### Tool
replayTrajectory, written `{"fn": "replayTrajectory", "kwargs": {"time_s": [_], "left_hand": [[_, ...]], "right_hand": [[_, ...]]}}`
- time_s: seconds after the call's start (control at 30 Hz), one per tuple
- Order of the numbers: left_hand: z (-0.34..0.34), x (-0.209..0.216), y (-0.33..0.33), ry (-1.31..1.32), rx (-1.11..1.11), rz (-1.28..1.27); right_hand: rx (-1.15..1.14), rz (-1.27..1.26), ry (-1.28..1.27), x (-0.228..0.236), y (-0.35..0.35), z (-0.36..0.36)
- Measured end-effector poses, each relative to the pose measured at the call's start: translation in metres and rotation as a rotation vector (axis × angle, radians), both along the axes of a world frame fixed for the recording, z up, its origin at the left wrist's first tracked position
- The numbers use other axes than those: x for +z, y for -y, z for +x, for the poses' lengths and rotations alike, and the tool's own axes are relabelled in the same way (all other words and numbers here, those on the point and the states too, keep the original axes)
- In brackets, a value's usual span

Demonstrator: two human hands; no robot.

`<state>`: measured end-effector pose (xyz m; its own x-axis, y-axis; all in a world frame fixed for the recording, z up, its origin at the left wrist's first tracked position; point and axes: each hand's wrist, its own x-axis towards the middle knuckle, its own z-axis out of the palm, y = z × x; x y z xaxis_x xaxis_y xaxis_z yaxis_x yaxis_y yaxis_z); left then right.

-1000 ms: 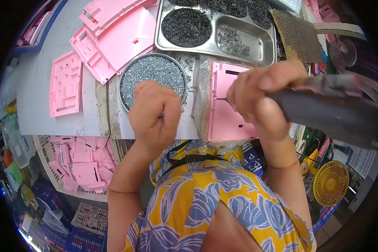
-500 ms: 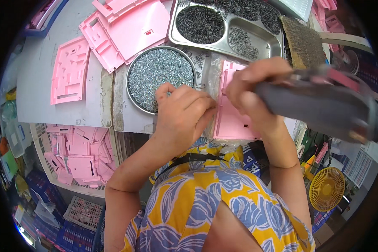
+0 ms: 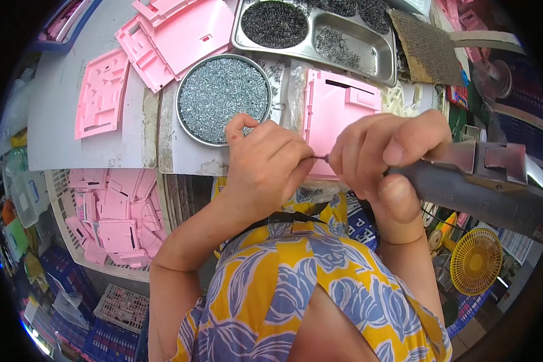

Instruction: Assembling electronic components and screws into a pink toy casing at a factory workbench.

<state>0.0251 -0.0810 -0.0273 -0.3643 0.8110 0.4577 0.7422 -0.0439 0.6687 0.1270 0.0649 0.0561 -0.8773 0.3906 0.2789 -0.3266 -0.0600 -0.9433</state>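
My right hand is wrapped round the dark grey body of a power screwdriver, which lies nearly level and points left. Its thin bit reaches the fingertips of my left hand. There thumb and forefinger are pinched together, and whatever small piece they hold is hidden. Below both hands a flat pink plastic panel lies on clear plastic wrap. Just beyond my left hand stands a round metal dish full of small silvery metal pins.
A steel compartment tray with small dark springs stands at the back, beside a brown board. Pink panels lie at the left. Lower left is a basket of pink parts; lower right, a yellow fan.
My right hand has swung the screwdriver down and nearer to me, bringing its bit to my left fingertips. My left hand stays pinched in nearly the same place. The view has shifted slightly.
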Motion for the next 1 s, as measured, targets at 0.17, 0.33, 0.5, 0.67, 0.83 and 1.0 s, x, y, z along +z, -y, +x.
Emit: {"fn": "replayTrajectory", "kwargs": {"time_s": [0.17, 0.33, 0.5, 0.67, 0.83, 1.0], "left_hand": [[-0.022, 0.010, 0.019, 0.227, 0.163, 0.004], [-0.025, 0.002, 0.028, 0.199, 0.212, -0.004], [-0.021, -0.008, 0.002, 0.145, 0.148, 0.038], [-0.016, -0.006, -0.097, -0.086, -0.001, 0.053], [0.001, 0.011, -0.131, -0.389, -0.110, 0.087], [-0.062, 0.059, 0.045, 0.052, 0.162, -0.011]], "right_hand": [[0.066, -0.040, 0.055, -0.015, 0.012, 0.019], [0.129, 0.174, 0.019, -0.037, 0.012, 0.022], [0.066, 0.226, -0.064, -0.055, 0.019, 0.017], [0.102, 0.053, 0.043, -0.014, 0.005, 0.027], [0.265, -0.298, -0.430, 0.057, -0.047, 0.045], [0.328, -0.395, -0.581, 0.071, -0.069, 0.076]]}}
